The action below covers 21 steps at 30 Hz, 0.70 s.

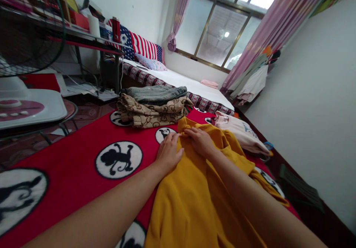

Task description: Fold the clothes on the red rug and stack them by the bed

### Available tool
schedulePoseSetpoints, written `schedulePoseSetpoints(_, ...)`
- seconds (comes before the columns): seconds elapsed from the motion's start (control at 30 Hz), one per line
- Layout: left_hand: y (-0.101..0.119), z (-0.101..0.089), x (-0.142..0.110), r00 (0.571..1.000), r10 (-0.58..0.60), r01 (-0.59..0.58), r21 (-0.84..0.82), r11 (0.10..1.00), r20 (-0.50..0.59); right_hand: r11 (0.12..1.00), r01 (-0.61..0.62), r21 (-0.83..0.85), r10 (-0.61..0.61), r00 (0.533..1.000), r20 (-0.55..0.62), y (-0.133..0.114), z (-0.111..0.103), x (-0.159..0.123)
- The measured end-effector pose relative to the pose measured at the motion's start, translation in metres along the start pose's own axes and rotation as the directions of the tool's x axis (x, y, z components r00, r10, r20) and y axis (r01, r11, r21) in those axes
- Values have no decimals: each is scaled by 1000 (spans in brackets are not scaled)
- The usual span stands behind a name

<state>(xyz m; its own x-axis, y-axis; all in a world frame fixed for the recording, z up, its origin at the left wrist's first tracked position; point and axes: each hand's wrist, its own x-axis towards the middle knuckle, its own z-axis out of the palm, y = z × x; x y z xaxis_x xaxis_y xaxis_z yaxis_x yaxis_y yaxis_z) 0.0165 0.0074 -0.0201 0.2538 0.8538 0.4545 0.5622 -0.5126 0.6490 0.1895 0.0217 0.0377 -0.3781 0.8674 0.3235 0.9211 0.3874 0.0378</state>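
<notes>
A mustard-yellow long-sleeved top [183,203] lies spread over a red blanket [78,155] printed with monkey figures in white circles. At the top's far left edge rests my left hand [168,153], its fingers stretched forward on the cloth and its thumb apart. My right hand [200,141] is just beside it, fingers bent and closed on a bunched bit of fabric near the far end. The fingertips of both hands nearly meet. Part of the top lies hidden under my right forearm, and a sleeve trails off to the right.
Beyond the top lie folded jeans [157,94] on patterned tan trousers [155,112]. A folded pale pink garment [240,131] sits at right. A fan [25,29] stands at left on a stool. Farther back are a desk [80,32] and a bed [186,81].
</notes>
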Motion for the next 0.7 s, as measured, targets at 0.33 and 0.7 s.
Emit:
schedulePoseSetpoints(0.33, 4, -4, -3, 990, 39, -64, 181, 981, 139, 955, -289, -61, 284, 956, -74, -13, -19, -13)
schedulePoseSetpoints(0.7, 3, -5, -3, 986, 42, -76, 208, 975, 160, 944, -321, 81, 318, 947, 49, 23, -30, -11)
